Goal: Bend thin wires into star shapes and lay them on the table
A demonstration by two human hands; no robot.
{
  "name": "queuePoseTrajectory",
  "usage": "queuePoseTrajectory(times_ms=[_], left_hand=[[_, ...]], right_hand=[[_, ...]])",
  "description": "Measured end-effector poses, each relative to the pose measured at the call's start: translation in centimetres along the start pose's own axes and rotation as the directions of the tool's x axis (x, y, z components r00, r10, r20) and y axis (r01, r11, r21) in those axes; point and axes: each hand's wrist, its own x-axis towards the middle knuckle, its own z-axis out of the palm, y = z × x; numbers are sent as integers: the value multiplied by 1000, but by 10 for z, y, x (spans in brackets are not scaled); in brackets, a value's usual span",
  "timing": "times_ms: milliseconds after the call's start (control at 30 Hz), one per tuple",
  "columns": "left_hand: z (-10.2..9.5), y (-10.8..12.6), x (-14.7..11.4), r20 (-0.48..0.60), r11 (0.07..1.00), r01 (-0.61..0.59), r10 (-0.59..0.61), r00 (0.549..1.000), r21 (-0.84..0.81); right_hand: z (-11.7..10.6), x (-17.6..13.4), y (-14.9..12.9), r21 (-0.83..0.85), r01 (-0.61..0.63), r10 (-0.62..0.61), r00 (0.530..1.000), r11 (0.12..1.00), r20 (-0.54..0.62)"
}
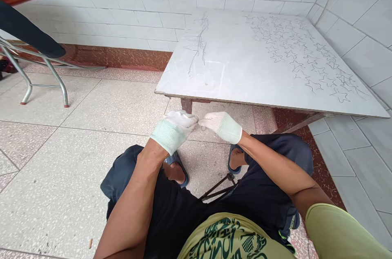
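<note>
Gloved left hand [183,119] and right hand [216,121] meet, curled (anything gripped can't be made out); beyond them on the table [239,59], wires [200,40] point lengthwise wallward; shirt [228,242] lettering unclear.

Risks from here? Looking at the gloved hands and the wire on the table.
1. Star-shaped wire outlines lie crowded on the table, some near its front edge; a bump might tangle them or knock some off.
2. The long loose wires cross one another, so pulling one may drag others.
3. The left hand and right hand could hide a small piece slipping between their fingertips.
</note>
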Motion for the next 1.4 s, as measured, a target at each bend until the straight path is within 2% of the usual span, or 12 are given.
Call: queuePoseTrajectory(times_ms=[200, 333, 467, 633, 733, 900, 1000, 1067, 1167, 1233, 1300, 1400], left_hand=[[-3, -2, 4, 123, 998, 65, -63, 990, -8], [-2, -6, 1, 151, 961, 201, -174, 973, -191], [2, -9, -6, 82, 766, 354, -370, 925, -536], [6, -14, -13, 194, 447, 370, -392, 899, -814], [7, -15, -17, 197, 359, 356, -410, 891, -863], [2, -11, -21, 201, 314, 360, -440, 875, -879], [-1, -11, -21, 229, 334, 382, -415, 881, -862], [0, -14, -21, 253, 349, 402, -400, 881, -846], [7, -20, -21, 260, 352, 419, -417, 871, -837], [11, -25, -21, 262, 357, 429, -430, 864, -830], [13, -29, -21, 273, 365, 447, -437, 857, -817], [14, -33, -21, 304, 376, 487, -450, 840, -788]], right_hand=[[11, 2, 4, -84, 7, -4, 1000, 996, 29], [7, 4, 15, 165, -157, 136, 982, 974, 131], [-3, 3, 17, 412, -178, 65, 959, 894, 275], [-3, 5, 25, 570, -192, -57, 919, 799, 390], [3, 8, 36, 619, -186, -132, 893, 763, 431], [12, 10, 48, 663, -151, -217, 872, 734, 439], [9, 9, 46, 589, -164, -194, 846, 791, 496], [2, 7, 42, 478, -156, -127, 852, 864, 507], [-9, 3, 34, 150, -24, -32, 934, 988, 355], [-13, 1, 29, -91, 82, -61, 976, 993, 209], [-13, -1, 27, -205, 137, -114, 986, 969, 123], [-10, 1, 26, -260, 190, -173, 981, 947, 85]])
